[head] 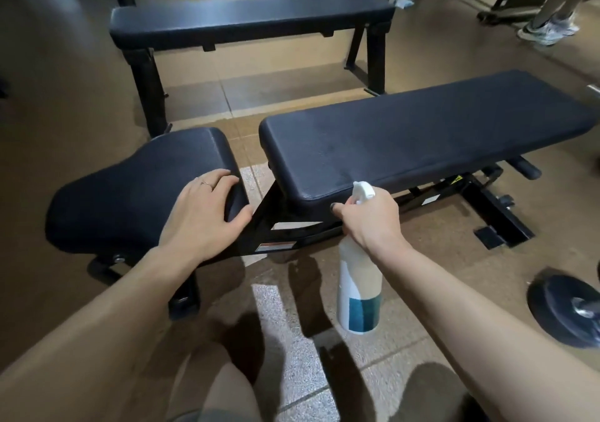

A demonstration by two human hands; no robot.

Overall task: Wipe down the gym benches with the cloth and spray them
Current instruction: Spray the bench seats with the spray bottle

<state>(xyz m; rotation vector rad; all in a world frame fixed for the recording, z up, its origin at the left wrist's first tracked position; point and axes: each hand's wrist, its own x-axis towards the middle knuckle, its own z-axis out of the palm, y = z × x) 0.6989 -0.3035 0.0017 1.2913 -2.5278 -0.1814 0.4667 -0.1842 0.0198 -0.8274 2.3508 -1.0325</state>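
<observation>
Now my left hand (207, 214) lies flat and released on the near right corner of the seat pad (143, 191), palm down, fingers spread over the pad's edge with the thumb hooked round its corner; it is grasping nothing. A thin ring (206, 184) shows on one finger. My right hand (373, 218) is clenched around the neck of the spray bottle (358, 288), the forefinger curled over the front by the trigger. The bottle hangs upright below my fist, its white nozzle (363, 191) rising above the knuckles and facing the near edge of the long back pad (422, 139). The bottle is pale and see-through with a teal and white label low on its body, and its base is over the floor (292, 324), just in front of the bench's black frame (285, 230).

Both pads belong to one adjustable bench: the seat pad is on the left, the long back pad on the right, with a gap between them where tiled floor shows. Faint dull smears mark the back pad near my right hand. I cannot find the cloth anywhere.

Beyond stands a flat bench (250, 20), well apart from the near one. At the far right a dark weight plate (565, 308) lies on the floor, and someone's pale shoes (548, 30) are at the top right.
</observation>
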